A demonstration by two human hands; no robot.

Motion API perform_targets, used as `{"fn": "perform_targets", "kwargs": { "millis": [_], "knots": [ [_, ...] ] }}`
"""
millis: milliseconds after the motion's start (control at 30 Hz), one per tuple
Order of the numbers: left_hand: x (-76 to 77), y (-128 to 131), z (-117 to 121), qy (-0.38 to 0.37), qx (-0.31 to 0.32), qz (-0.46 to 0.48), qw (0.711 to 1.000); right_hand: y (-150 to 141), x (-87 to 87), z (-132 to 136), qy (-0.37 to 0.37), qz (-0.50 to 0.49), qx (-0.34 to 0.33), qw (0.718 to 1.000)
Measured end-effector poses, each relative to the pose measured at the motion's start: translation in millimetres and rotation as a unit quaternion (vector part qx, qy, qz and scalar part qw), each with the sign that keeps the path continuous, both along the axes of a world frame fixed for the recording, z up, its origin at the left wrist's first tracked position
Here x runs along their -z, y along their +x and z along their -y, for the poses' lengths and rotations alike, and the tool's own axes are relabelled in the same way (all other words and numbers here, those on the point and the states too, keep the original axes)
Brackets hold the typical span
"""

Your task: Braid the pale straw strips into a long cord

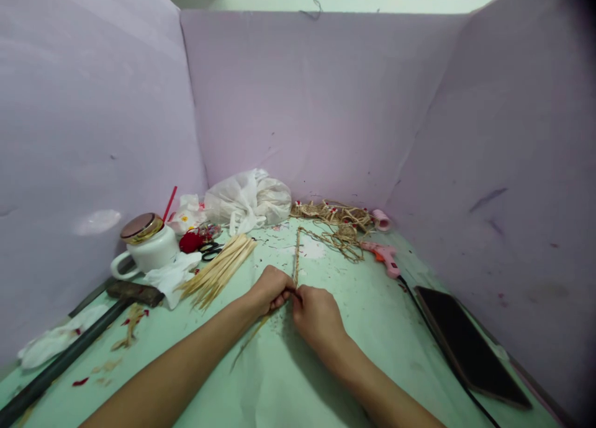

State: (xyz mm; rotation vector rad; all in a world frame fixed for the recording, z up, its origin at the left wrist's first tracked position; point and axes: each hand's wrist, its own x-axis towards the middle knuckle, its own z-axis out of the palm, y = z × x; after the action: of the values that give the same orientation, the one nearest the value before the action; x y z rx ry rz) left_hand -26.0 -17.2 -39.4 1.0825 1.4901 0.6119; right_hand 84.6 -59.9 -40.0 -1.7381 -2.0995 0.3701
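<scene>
My left hand and my right hand meet over the middle of the table, fingers pinched together. Both grip the near end of a thin, tan braided cord, which runs straight away from me. Loose strands trail out below my left hand toward me. At its far end the cord bends right toward a tangled heap of similar cord. Exactly how the strands pass between my fingertips is hidden. Left of my hands lies a bundle of pale, flat straw strips.
A hammer, a lidded white mug, scissors and red yarn lie left. A plastic bag sits at the back. Right are a pink glue gun, its black cable and a dark tablet. Lilac panels enclose the table.
</scene>
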Motion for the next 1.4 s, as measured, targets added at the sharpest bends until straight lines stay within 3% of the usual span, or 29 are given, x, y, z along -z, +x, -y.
{"fn": "perform_targets", "kwargs": {
  "millis": [133,233,333,400,467,533,600,667,867,967,1067,1167,1267,1400],
  "knots": [
    [0.7,-3,-1,0.02,0.021,0.027,0.999,-8,-0.8,11,-0.001,0.077,-0.037,0.996],
    [3.0,-5,-2,0.047,0.028,0.045,0.997,-6,-4.8,12,-0.002,0.081,-0.045,0.996],
    [4.3,-8,-4,0.061,0.043,0.072,0.995,6,-11.4,-1,0.004,-0.017,0.018,1.0],
    [4.0,-11,-5,0.059,0.059,0.077,0.994,15,-13.1,-14,0.005,-0.151,0.071,0.986],
    [3.6,-12,-5,0.056,0.073,0.076,0.993,21,-11.2,-25,-0.081,-0.327,0.078,0.938],
    [4.1,-14,-6,0.061,0.084,0.079,0.991,22,-6.8,-31,-0.185,-0.46,0.066,0.866],
    [5.2,-14,-7,0.068,0.093,0.084,0.99,19,-2.3,-32,-0.261,-0.524,0.03,0.81],
    [5.9,-14,-8,0.072,0.104,0.085,0.988,14,1.1,-30,-0.299,-0.538,-0.006,0.788],
    [-1.1,-13,-9,0.084,0.129,0.021,0.988,11,8.9,-34,-0.3,-0.48,0.061,0.822],
    [-4.9,-12,-9,0.132,0.136,-0.075,0.979,11,11.4,-37,-0.291,-0.491,0.074,0.818],
    [-6.0,-10,-5,0.22,0.14,-0.192,0.946,11,11.3,-36,-0.297,-0.511,0.067,0.804],
    [-6.6,-9,-1,0.278,0.151,-0.288,0.904,11,11.1,-35,-0.291,-0.506,0.072,0.809],
    [-10.9,-11,0,0.278,0.168,-0.331,0.886,11,12.3,-35,-0.278,-0.497,0.073,0.819],
    [-22.5,-8,7,0.239,0.174,-0.345,0.891,9,15.4,-33,-0.256,-0.507,0.085,0.819]
  ]
}}
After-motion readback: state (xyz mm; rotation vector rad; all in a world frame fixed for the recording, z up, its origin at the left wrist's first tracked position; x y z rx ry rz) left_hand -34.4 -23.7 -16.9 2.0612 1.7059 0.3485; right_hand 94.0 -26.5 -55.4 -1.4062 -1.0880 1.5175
